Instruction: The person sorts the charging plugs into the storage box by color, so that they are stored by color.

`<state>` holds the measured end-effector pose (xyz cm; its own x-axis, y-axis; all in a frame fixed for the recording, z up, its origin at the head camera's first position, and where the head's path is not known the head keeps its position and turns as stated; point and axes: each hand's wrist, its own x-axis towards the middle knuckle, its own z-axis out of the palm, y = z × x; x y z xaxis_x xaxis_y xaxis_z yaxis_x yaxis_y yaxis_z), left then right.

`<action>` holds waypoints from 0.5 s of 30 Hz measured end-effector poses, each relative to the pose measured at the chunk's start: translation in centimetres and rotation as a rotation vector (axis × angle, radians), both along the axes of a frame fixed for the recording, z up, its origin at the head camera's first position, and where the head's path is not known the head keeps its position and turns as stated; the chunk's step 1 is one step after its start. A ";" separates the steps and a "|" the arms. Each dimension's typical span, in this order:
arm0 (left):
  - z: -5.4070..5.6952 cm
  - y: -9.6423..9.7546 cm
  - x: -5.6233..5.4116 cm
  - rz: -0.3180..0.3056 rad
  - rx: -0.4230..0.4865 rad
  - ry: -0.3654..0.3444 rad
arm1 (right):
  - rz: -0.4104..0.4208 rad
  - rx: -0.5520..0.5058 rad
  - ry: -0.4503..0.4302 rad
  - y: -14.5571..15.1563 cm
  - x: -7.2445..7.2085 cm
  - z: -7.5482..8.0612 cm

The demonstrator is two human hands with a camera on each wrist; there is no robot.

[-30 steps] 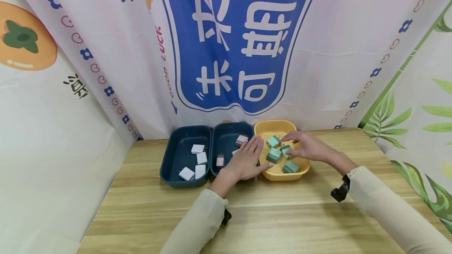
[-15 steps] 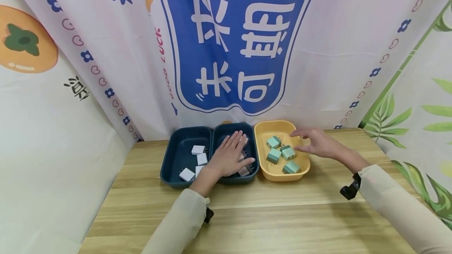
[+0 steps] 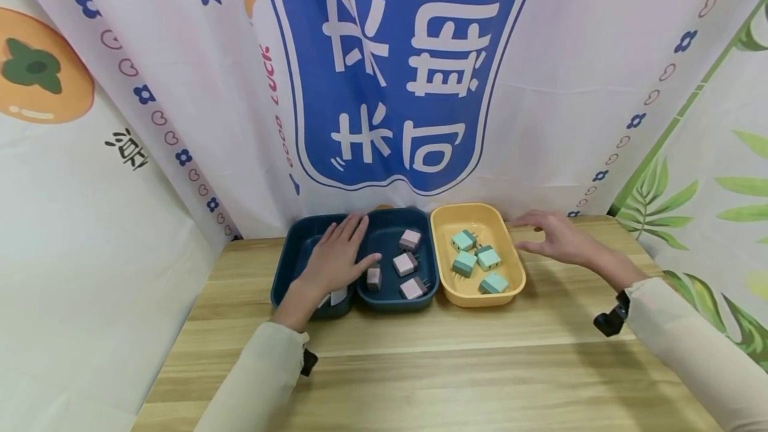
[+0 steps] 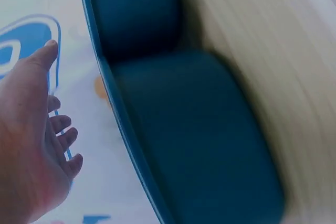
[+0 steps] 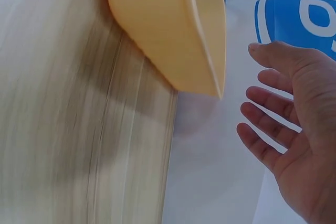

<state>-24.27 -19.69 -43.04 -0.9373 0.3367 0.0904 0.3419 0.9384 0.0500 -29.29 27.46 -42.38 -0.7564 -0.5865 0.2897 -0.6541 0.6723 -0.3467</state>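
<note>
My left hand [image 3: 332, 257], fingers straight and thumb spread, is over the left dark blue bin [image 3: 287, 265] and holds nothing. It covers most of that bin; only edges of white charger plugs [image 3: 339, 296] show beneath it. Several pale pink charger plugs [image 3: 410, 240] lie in the middle blue bin [image 3: 384, 219]. In the yellow bin [image 3: 516, 282] are several green charger plugs [image 3: 493, 283]. My right hand [image 3: 561, 240] is just right of that bin, its fingers loosely bent and apart with nothing between them, as the right wrist view of the hand [image 5: 299, 111] confirms.
The three bins stand side by side along the back of a wooden table [image 3: 456, 372]. Right behind them hangs a printed cloth [image 3: 384, 72]. Patterned cloth also closes off the left and right sides.
My left hand has moved left from between the middle and yellow bins to the left bin, uncovering the pink plugs. My right hand has drawn away from the green plugs, rightward out of the yellow bin.
</note>
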 end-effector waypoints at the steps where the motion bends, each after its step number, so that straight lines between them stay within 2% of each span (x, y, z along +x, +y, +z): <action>1: 0.0 -0.6 0.0 0.009 -0.003 0.006 | -0.006 0.003 -0.005 0.2 0.0 -0.1; 6: 0.5 -3.4 0.3 0.053 -0.004 0.024 | -0.039 0.026 -0.010 1.3 -0.1 -0.4; 15: 1.0 -8.0 0.9 0.096 0.010 0.092 | -0.103 0.066 -0.040 3.0 -0.7 -1.2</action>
<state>-23.37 -27.65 -42.01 -0.9527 0.2445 0.1806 0.2542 0.9666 0.0319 -29.98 30.46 -43.56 -0.8239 -0.5217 0.2214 -0.5668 0.7573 -0.3244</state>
